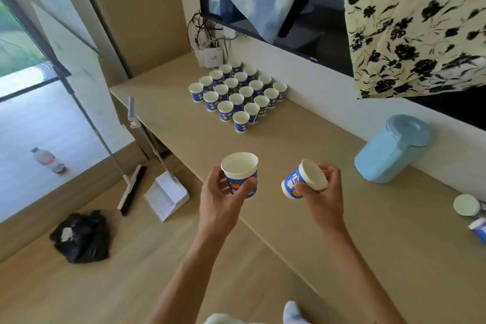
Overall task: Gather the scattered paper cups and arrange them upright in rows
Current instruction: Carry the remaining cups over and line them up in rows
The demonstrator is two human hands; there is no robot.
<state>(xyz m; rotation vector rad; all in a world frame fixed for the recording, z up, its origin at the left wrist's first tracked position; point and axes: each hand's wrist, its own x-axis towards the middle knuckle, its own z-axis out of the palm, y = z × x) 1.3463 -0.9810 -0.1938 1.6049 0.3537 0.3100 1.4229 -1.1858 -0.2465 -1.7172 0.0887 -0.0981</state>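
Observation:
My left hand (pixel 223 192) grips a blue-and-white paper cup (pixel 239 171) upright, its open mouth facing up, above the front edge of the beige counter (pixel 342 218). A second cup (pixel 305 179), tilted with its mouth turned to the right, is held by my right hand (pixel 323 192). Farther back on the counter, several cups (pixel 238 93) stand upright in neat rows near the wall. Two more cups lie on their sides at the right edge, one (pixel 468 205) showing its white mouth, the other (pixel 478 229) cut off by the frame.
A light blue lidded jug (pixel 391 150) stands on the counter by the wall at right. A router with cables (pixel 210 56) sits behind the rows. On the floor at left are a broom (pixel 131 192), a dustpan (pixel 165 194) and a black bag (pixel 81 237).

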